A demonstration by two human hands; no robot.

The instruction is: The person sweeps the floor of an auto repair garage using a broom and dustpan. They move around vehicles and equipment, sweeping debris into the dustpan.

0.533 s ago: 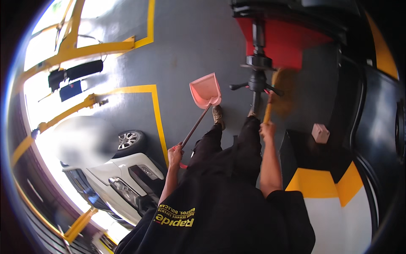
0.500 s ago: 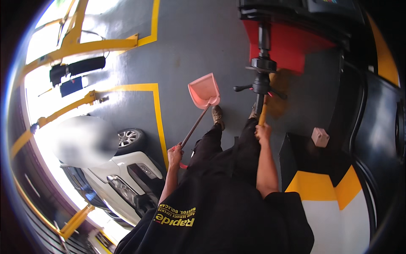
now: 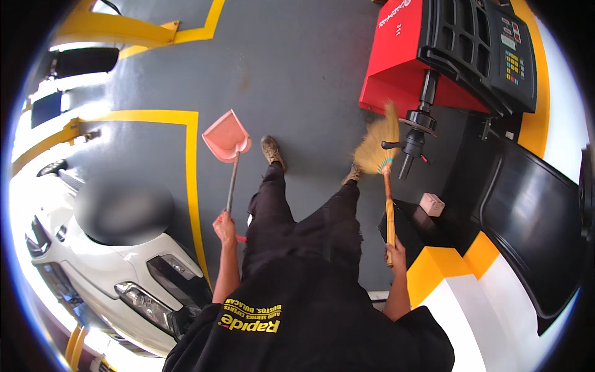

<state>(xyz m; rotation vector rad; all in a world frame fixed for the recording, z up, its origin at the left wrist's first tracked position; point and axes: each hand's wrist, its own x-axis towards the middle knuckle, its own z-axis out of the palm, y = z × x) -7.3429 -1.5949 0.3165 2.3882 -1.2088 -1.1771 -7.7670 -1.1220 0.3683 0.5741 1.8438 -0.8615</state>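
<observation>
My left hand [image 3: 225, 227] is closed round the upper handle of a long-handled pink dustpan [image 3: 226, 136], whose pan lies ahead of my left shoe and looks bare inside. In my right hand [image 3: 396, 254] is the wooden handle of a straw broom [image 3: 379, 142], gripped near its end. The broom's fanned bristles spread just beyond my right shoe, beside the black shaft [image 3: 420, 127] of a red and black wheel balancer. Whether the bristles touch the floor I cannot tell.
The wheel balancer [image 3: 396, 74] stands ahead on the right, its shaft jutting toward me. Nearer on the right are a small pink box [image 3: 432, 204], a black chair [image 3: 533, 229] and a yellow-and-white step [image 3: 440, 273]. A white car [image 3: 118, 273] and yellow lift arms [image 3: 118, 31] are on the left.
The broom has come out from behind the balancer's shaft and now shows fully, with my right hand farther right. My view has shifted, and the dustpan appears farther left.
</observation>
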